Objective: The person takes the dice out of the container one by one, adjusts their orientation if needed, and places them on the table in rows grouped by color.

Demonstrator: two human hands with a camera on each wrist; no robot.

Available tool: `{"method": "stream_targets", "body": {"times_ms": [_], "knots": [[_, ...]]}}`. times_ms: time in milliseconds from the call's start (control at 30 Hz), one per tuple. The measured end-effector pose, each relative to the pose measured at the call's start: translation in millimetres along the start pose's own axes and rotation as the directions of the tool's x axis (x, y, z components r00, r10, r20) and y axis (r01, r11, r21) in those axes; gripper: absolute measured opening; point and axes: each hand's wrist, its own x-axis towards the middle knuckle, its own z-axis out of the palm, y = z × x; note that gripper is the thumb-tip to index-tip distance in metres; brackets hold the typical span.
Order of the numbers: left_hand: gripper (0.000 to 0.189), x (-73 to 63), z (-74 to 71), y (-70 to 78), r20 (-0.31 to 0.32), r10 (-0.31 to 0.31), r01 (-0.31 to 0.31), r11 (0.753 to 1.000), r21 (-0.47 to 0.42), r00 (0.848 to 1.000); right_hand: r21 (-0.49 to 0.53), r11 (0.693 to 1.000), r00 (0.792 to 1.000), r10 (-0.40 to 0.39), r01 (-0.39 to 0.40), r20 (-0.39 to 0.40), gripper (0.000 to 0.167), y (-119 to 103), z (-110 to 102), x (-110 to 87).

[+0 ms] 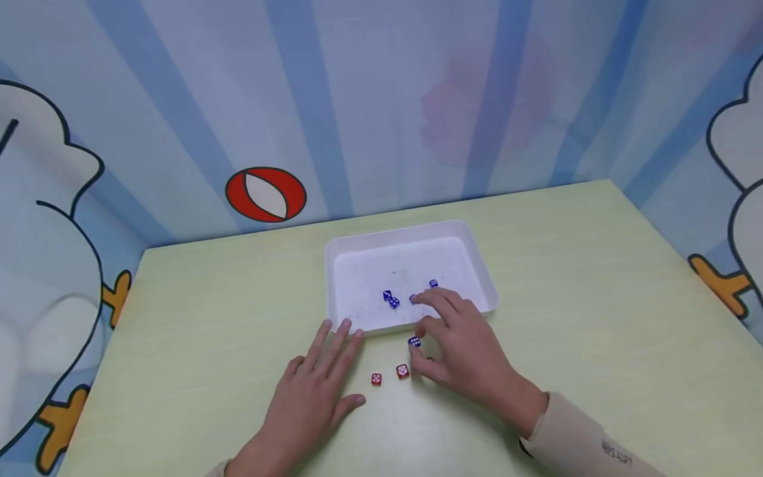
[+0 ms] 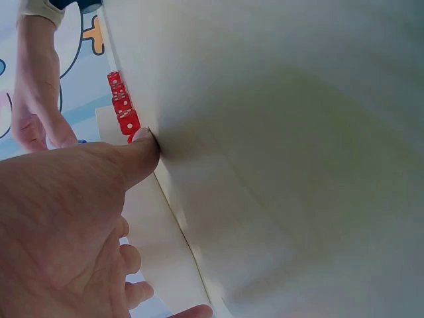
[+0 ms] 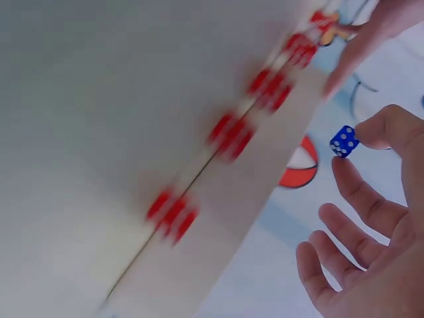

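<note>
Between thumb and index finger, my right hand [image 1: 461,351] pinches a blue die [image 1: 414,342] with white pips. That hand is raised over the near edge of a white tray [image 1: 411,255], and the same die [image 3: 344,141] shows clearly in the right wrist view. My left hand [image 1: 312,391] lies with fingers spread, fingertips right at the tray's near left corner. Inside the tray are several blue dice, one [image 1: 387,295] close beside another [image 1: 394,303]. Red dice, such as one [image 1: 376,379] between the hands and another [image 1: 403,371], stand on the table; the right hand partly hides others.
The pale yellow-green table [image 1: 596,298] extends to both sides of the tray. A blue striped wall [image 1: 369,99] with cartoon pictures rises behind it. In the right wrist view a row of several red dice, one [image 3: 232,136] near the middle, appears blurred.
</note>
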Motion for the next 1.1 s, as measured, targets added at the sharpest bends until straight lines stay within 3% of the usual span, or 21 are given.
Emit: {"method": "stream_targets", "body": {"times_ms": [200,333,567,833,1100], "knots": [[0.087,-0.6,0.6,-0.3,-0.007,0.005,-0.005,1.0,0.018,1.0,0.051,0.999,1.0,-0.01,0.009,0.009,0.018,-33,6,-8.4],[0.087,0.7,0.5,0.0,-0.007,0.011,-0.011,1.0,0.017,1.0,0.067,0.997,0.996,0.018,-0.024,0.086,0.018,-50,11,-12.6],[0.086,1.0,-2.3,0.4,0.026,0.003,-0.002,1.0,-0.005,1.0,-0.074,0.997,0.973,0.005,0.012,0.229,0.017,-71,19,-14.2],[0.086,1.4,-3.0,0.9,0.044,-0.003,0.004,1.0,-0.02,0.999,-0.18,0.983,0.951,0.011,0.047,0.31,0.023,-81,23,-14.0],[0.086,0.7,-3.0,1.0,0.045,-0.004,0.004,1.0,0.004,0.999,-0.183,0.983,0.937,0.039,0.027,0.348,0.027,-81,25,-11.9]]}}
